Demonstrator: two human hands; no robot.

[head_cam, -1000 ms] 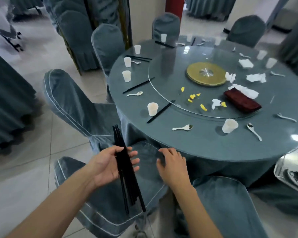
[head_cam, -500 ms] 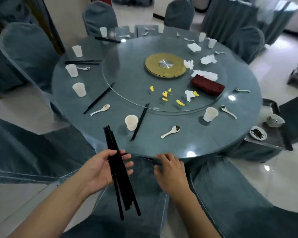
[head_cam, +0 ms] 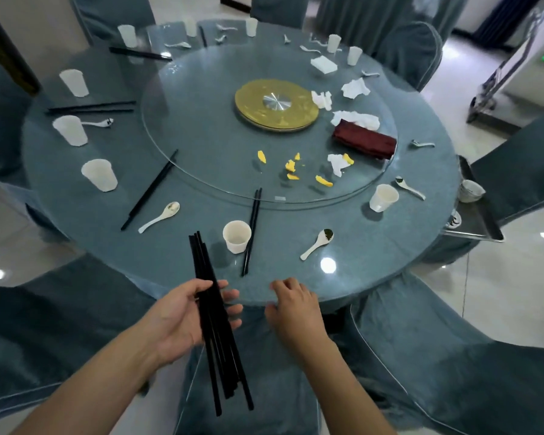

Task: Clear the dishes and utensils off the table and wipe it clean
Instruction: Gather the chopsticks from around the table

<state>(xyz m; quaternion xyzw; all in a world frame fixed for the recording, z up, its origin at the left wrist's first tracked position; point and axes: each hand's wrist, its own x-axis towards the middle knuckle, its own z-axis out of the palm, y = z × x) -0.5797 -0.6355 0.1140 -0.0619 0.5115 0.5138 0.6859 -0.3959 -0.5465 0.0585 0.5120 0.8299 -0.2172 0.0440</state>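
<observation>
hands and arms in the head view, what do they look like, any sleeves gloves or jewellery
Both arms are bare from the bottom edge of the picture up to the hands: no sleeve shows on either forearm. The left hand and the right hand wear no gloves. No watch, bracelet or ring can be seen on the wrists and fingers that show, and the fingernails look short and plain.

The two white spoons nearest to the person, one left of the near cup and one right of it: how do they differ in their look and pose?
The left spoon has a pale bowl with only faint marks; the right spoon has dark green residue in its bowl. The left spoon lies beside a chopstick pair, left of the near cup; the right spoon lies alone, right of it. Both are white and lie flat, bowls up, handles pointing to the near left.
</observation>
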